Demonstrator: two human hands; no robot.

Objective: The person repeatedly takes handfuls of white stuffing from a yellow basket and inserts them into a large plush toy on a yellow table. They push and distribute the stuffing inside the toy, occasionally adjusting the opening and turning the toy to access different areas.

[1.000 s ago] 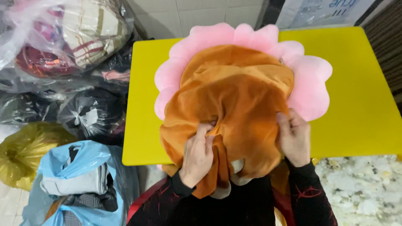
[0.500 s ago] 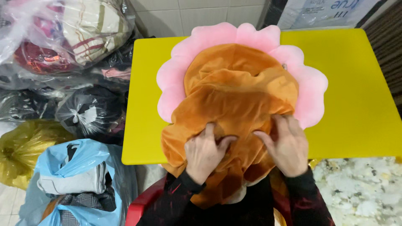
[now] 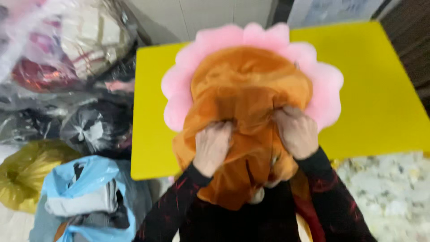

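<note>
Gripping the orange cover (image 3: 251, 89) with both hands, left hand (image 3: 212, 148) and right hand (image 3: 296, 132) have their fingers clamped in bunched cloth. Beyond the fingers it lies over the pink cushion (image 3: 324, 85) on the yellow surface (image 3: 380, 89) (picture blurred).

a bright yellow table (image 3: 380, 89) with a smooth flat top carries the work; on it lies a flower-shaped cushion (image 3: 251, 85), with an orange plush centre ringed by pink petals, covering much of the middle of the top; the cushion's near part hangs over the table's front edge, its far petals reach close to the back edge; bare yellow shows to either side, a wider stretch on the right than on the left; the picture is blurred, so finer detail cannot be told
</note>
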